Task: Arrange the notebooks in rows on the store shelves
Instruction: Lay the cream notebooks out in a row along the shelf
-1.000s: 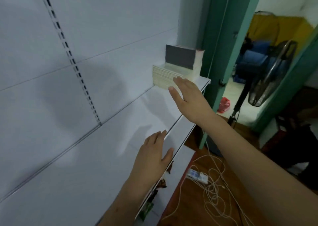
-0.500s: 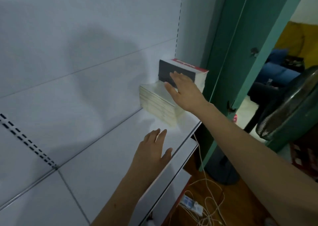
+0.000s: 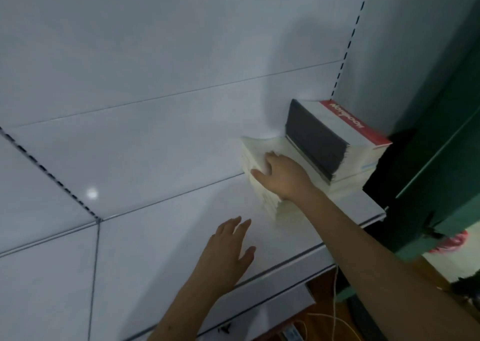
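Right hand: my right hand (image 3: 281, 175) lies on top of the low stack of notebooks (image 3: 262, 182), fingers (image 3: 270, 156) spread flat across the top cover and thumb reaching down over the stack's left edge; I cannot tell whether the thumb pinches the pages or only rests there.
Left hand: my left hand (image 3: 224, 257) hovers over the bare shelf (image 3: 161, 242) with fingers straight and loosely apart, holding nothing, near the stack but apart from it.
Low stack: pale, sitting on the shelf at its right end against the back panel (image 3: 155, 80), directly under my right palm.
Tall stack: a second pile of notebooks (image 3: 345, 145) with a red-edged top cover and dark spines stands just beside my right wrist, touching the low stack.
Beyond the shelf: a green door frame (image 3: 441, 132) to the right.
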A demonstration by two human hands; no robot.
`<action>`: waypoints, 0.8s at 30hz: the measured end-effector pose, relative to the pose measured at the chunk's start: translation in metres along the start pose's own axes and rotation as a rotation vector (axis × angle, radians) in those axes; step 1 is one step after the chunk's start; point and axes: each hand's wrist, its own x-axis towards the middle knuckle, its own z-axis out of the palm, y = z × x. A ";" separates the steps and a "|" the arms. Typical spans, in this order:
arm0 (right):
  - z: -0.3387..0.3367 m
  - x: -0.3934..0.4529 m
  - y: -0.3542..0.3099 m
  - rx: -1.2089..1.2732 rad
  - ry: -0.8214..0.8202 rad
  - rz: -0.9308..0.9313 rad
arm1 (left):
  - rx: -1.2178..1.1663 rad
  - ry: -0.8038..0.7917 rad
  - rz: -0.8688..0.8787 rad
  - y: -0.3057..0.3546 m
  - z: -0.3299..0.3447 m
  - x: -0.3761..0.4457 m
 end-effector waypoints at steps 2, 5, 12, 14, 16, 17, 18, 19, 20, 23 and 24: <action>-0.003 -0.016 -0.010 0.095 0.031 -0.055 | -0.241 0.050 -0.085 0.000 -0.003 0.002; 0.000 -0.047 -0.037 0.147 0.095 -0.125 | -1.015 0.102 -0.336 0.011 -0.019 0.012; 0.021 -0.075 -0.057 0.620 0.128 -0.117 | -1.864 0.277 -0.490 0.005 -0.027 0.021; 0.013 -0.064 -0.043 0.541 0.375 -0.086 | -1.807 0.370 -0.567 -0.008 -0.024 0.012; 0.009 -0.046 -0.024 0.389 0.388 -0.014 | -1.750 0.418 -0.600 -0.021 -0.030 0.001; 0.011 -0.038 -0.016 0.271 0.290 0.033 | -1.735 0.437 -0.626 -0.028 -0.033 -0.002; 0.014 -0.033 -0.010 0.169 0.178 0.069 | -1.728 0.453 -0.656 -0.033 -0.034 -0.004; 0.019 -0.031 -0.006 0.126 0.103 0.078 | -1.735 0.460 -0.677 -0.034 -0.036 -0.006; 0.025 -0.032 -0.004 0.141 0.064 0.065 | -1.749 0.459 -0.693 -0.036 -0.036 -0.008; 0.026 -0.045 -0.010 0.347 0.108 0.001 | -1.781 0.447 -0.718 -0.034 -0.034 -0.008; 0.023 -0.052 -0.014 0.381 0.161 -0.015 | -1.782 0.430 -0.703 -0.031 -0.033 -0.007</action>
